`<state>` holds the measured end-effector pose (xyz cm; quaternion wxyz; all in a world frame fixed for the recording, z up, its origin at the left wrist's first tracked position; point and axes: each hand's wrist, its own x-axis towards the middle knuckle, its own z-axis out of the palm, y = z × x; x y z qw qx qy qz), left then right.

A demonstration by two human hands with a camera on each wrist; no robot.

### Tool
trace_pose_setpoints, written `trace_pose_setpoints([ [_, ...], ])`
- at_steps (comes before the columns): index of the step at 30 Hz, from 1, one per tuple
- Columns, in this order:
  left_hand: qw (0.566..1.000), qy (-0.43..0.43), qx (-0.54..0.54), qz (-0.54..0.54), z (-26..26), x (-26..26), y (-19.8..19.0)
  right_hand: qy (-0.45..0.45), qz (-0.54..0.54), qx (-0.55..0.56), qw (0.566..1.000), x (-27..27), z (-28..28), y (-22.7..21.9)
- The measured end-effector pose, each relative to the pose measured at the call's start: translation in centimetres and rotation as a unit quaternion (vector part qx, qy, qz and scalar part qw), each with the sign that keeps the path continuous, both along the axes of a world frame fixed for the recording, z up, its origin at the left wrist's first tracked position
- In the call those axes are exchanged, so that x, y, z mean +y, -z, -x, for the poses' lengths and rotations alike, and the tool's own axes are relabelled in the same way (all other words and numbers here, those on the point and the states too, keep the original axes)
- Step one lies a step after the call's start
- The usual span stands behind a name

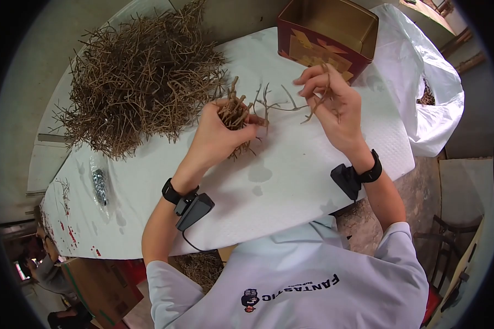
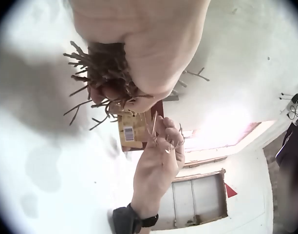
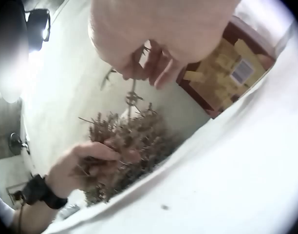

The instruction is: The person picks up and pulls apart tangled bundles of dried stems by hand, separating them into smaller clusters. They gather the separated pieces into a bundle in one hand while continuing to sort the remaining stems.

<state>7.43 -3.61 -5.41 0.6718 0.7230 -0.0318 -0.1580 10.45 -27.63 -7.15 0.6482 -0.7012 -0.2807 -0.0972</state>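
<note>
A small bundle of thin brown twigs (image 1: pixel 234 116) is gripped in my left hand (image 1: pixel 208 141), thumb and fingers wrapped round it above the white-covered table. To the right, my right hand (image 1: pixel 339 109) is raised with bent fingers, holding a branched twig (image 3: pixel 132 97). One stem crosses the fingers and palm in the head view, and thin branches stretch toward the bundle. Twig ends stick out past the left fingers in the left wrist view. Close beyond the left hand lies a large tangled heap of twigs (image 1: pixel 142 82).
A red and gold box (image 1: pixel 326 55), open at the top, stands behind the right hand. A white plastic bag (image 1: pixel 436 120) hangs at the table's right edge. On the left lies a clear packet (image 1: pixel 99 183). Another person (image 1: pixel 52 268) is at the far lower left.
</note>
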Motion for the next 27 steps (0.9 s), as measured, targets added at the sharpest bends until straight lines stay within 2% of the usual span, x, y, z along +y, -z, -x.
trace_pose_setpoints([
  [1,1.0,-0.004,-0.024,-0.012,-0.1,0.3,0.0,0.0,-0.001,0.0,1.0,-0.1,-0.1,0.0],
  [4,0.997,-0.012,-0.072,-0.038,-0.6,1.0,-0.2,0.07,0.097,-0.158,0.98,-0.4,-0.4,-0.9],
  [5,0.996,0.008,-0.078,-0.03,-0.6,1.2,-0.2,0.07,0.096,-0.157,0.98,-0.5,-0.4,-1.0],
  [8,0.995,0.048,-0.09,-0.014,-0.7,1.6,0.2,-0.058,0.067,-0.155,0.984,-0.7,-0.6,-1.0],
  [9,0.993,0.08,-0.087,-0.003,-0.7,1.7,0.4,-0.057,0.067,-0.154,0.984,-0.6,-0.4,-1.2],
  [11,0.986,0.144,-0.079,0.021,-0.7,1.8,0.6,-0.095,0.041,-0.026,0.994,-0.1,0.5,-1.8],
  [12,0.986,0.145,-0.078,0.022,-0.6,1.7,0.6,-0.112,0.028,0.038,0.993,0.0,0.7,-1.9],
  [16,0.983,0.15,-0.06,0.085,-0.4,1.3,0.5,-0.109,0.109,0.03,0.988,-0.6,0.2,-1.5],
  [19,0.989,0.068,-0.075,0.105,-0.3,1.1,0.3,-0.094,0.076,0.041,0.992,-0.6,-0.2,-0.9],
  [20,0.989,0.068,-0.075,0.105,-0.3,1.2,0.3,-0.087,0.059,0.047,0.993,-0.6,-0.2,-0.7],
  [23,0.977,0.146,-0.027,0.155,-0.2,1.6,0.1,-0.093,0.081,0.047,0.991,-0.9,-0.5,-0.8],
  [27,0.973,0.186,-0.013,0.132,-0.5,2.6,0.6,-0.101,0.065,0.055,0.991,-0.9,-0.5,-0.8],
])
